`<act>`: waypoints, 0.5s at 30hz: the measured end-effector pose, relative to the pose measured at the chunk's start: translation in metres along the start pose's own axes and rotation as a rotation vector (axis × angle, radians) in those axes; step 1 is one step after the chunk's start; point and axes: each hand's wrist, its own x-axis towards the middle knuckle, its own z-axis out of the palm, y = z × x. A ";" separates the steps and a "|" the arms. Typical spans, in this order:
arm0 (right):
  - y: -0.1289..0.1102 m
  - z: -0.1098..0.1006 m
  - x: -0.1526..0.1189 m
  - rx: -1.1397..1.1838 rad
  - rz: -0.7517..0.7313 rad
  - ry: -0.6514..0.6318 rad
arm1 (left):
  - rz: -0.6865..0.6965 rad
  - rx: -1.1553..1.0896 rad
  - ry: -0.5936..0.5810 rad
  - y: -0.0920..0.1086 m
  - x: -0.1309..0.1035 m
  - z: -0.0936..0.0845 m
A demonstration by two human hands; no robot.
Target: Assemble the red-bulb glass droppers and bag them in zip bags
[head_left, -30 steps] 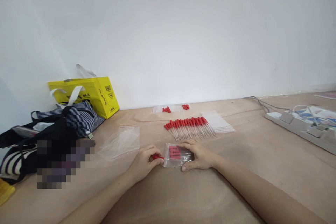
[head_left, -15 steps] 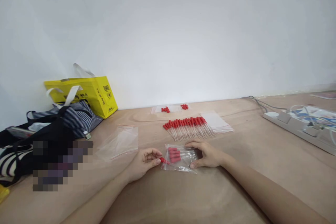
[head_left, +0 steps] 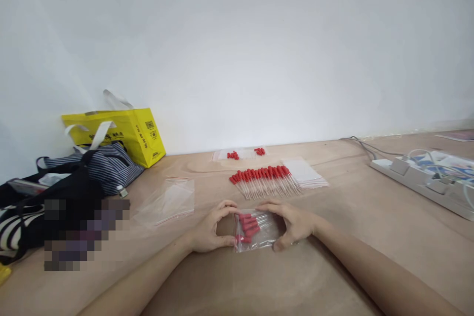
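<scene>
A clear zip-lock bag (head_left: 267, 238) lies in front of me with several droppers in it, glass tubes with red rubber bulbs (head_left: 249, 224). The bulbs point toward the bag's left end, and the lowest one sits at a slant near the seal. My left hand (head_left: 208, 228) curves around that left end, with thumb and fingers on its two corners. Around the right end is my right hand (head_left: 298, 224), gripping the bag's edges between thumb and fingers. Beyond the bag, a row of loose droppers (head_left: 264, 180) lies on the wooden table (head_left: 207, 281).
Flat empty bags (head_left: 174, 200) lie to the left, and a white stack (head_left: 305, 173) is behind the dropper row. Bagged red-bulb droppers (head_left: 244, 153) are by the wall. A yellow bag (head_left: 148, 145) and striped bag (head_left: 114, 168) stand left; a power strip (head_left: 418, 185) lies right.
The dropper that my left fingers held at the bag's mouth is now inside the bag. My left hand has spread onto the bag's left corners.
</scene>
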 end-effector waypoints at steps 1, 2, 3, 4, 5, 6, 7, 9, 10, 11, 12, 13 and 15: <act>-0.001 -0.001 0.000 0.007 0.005 0.008 | 0.005 -0.011 -0.027 -0.001 0.000 -0.001; -0.002 -0.001 0.000 0.014 0.005 0.024 | 0.004 -0.020 -0.047 -0.002 0.000 -0.002; -0.002 -0.001 0.000 0.020 0.002 0.046 | 0.004 -0.029 -0.058 -0.003 0.000 -0.002; -0.003 -0.001 0.000 0.025 -0.005 0.071 | 0.007 -0.038 -0.058 -0.004 -0.001 -0.002; -0.003 -0.001 0.000 0.029 -0.009 0.094 | 0.013 -0.046 -0.047 -0.004 -0.001 -0.001; -0.003 -0.001 -0.001 0.032 -0.012 0.114 | 0.022 -0.053 -0.029 -0.004 -0.001 -0.001; -0.003 0.000 -0.001 0.032 -0.015 0.127 | 0.033 -0.058 -0.010 -0.004 0.000 0.000; -0.003 0.002 -0.001 0.023 -0.014 0.141 | 0.042 -0.054 0.018 -0.003 0.001 0.001; -0.003 0.003 -0.001 0.016 -0.012 0.147 | 0.035 -0.044 0.025 -0.003 0.001 0.001; -0.002 0.004 -0.001 0.008 -0.008 0.153 | 0.024 -0.030 0.027 -0.004 0.002 0.002; -0.001 0.005 -0.001 0.001 -0.004 0.160 | 0.008 -0.013 0.028 -0.004 0.002 0.002; -0.001 0.006 0.000 -0.005 0.002 0.168 | -0.010 0.004 0.031 -0.004 0.003 0.002; 0.000 0.007 0.000 -0.010 0.013 0.176 | -0.039 0.027 0.033 -0.005 0.004 0.003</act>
